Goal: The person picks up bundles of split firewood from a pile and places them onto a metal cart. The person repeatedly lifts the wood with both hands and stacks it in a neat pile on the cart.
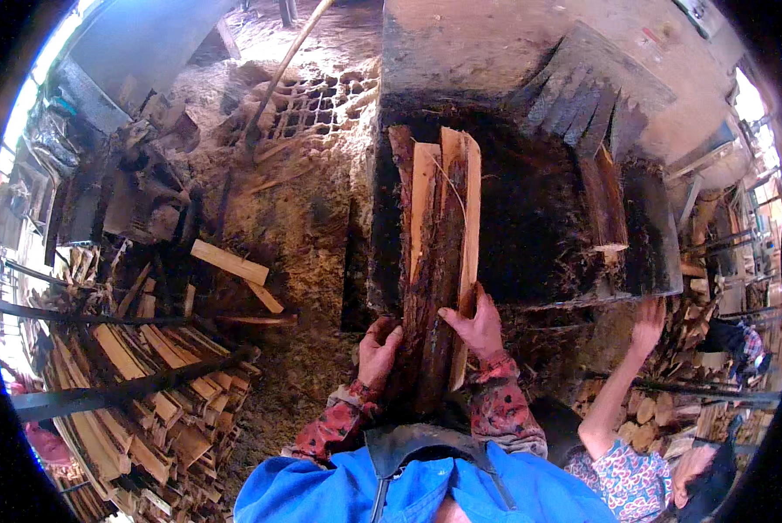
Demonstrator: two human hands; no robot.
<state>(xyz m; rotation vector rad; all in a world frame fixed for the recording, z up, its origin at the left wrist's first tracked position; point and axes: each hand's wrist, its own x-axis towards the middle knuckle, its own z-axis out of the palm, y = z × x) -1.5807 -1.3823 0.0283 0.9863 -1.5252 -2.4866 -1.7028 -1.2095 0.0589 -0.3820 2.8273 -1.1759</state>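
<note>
Several long, rough wood slabs with dark bark [439, 253] lie side by side, pointing away from me, their far ends over the dark metal table and near ends close to my body. My left hand [377, 353] grips the left side of the bundle, fingers curled. My right hand [478, 327] holds its right side, the thumb lying across the bark and the fingers around the pale outer slab [472, 209]. The slabs' undersides are hidden.
Another slab [606, 205] comes out under dark hanging flaps [574, 96] on the table [521, 292]. A co-worker's hand [648, 324] is at the table's right front edge. Split slabs [138, 401] fill a metal-barred rack on the left. A grate [312, 105] lies in the floor beyond.
</note>
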